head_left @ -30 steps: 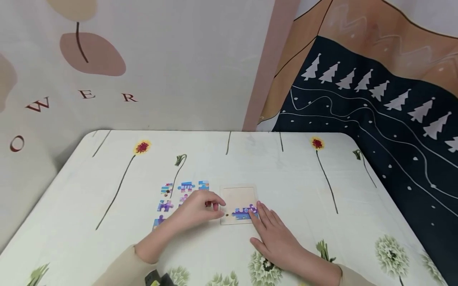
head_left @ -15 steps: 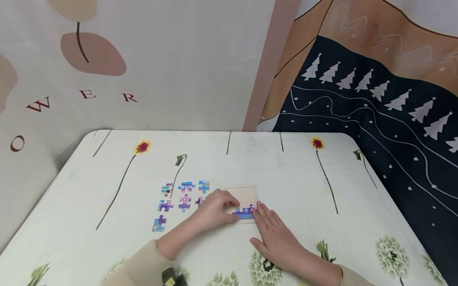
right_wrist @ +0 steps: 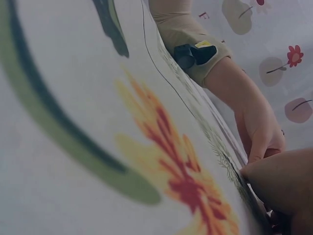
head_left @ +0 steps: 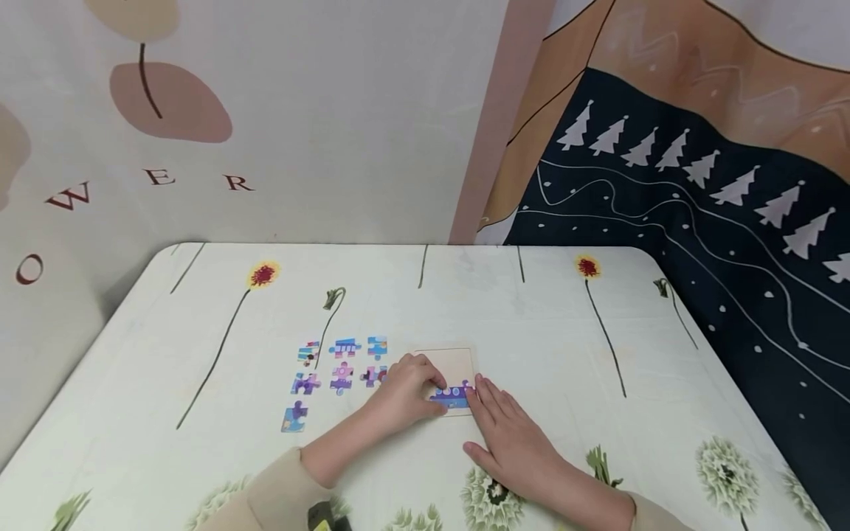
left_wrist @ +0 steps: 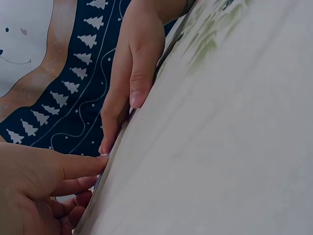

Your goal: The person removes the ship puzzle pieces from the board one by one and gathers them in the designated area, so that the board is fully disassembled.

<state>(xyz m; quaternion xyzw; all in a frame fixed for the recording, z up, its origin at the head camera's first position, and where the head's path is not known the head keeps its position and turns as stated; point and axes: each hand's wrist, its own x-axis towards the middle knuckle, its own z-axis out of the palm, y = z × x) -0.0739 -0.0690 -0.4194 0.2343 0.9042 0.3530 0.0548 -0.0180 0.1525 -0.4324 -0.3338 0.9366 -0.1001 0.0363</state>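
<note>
A wooden puzzle board [head_left: 451,363] lies flat mid-table, with joined blue and purple puzzle pieces [head_left: 454,398] along its near edge. My left hand [head_left: 401,391] is over the board's left side, thumb and forefinger bent around a puzzle piece at the left end of that strip; the hand mostly covers the piece. With fingers straight, my right hand [head_left: 514,439] rests its fingertips on the right end of the strip. In the left wrist view, the left hand [left_wrist: 36,188] and the right hand [left_wrist: 139,54] meet at the board, seen nearly edge-on.
Several loose puzzle pieces [head_left: 341,375] lie in rows left of the board. The table [head_left: 531,324] has a white cloth printed with flowers. A pale curtain [head_left: 332,147] and a dark tree-patterned cloth [head_left: 617,192] hang behind it.
My left hand has moved right, from the board's left edge to the end of the joined strip, uncovering loose pieces behind it. The right hand has stayed almost still.
</note>
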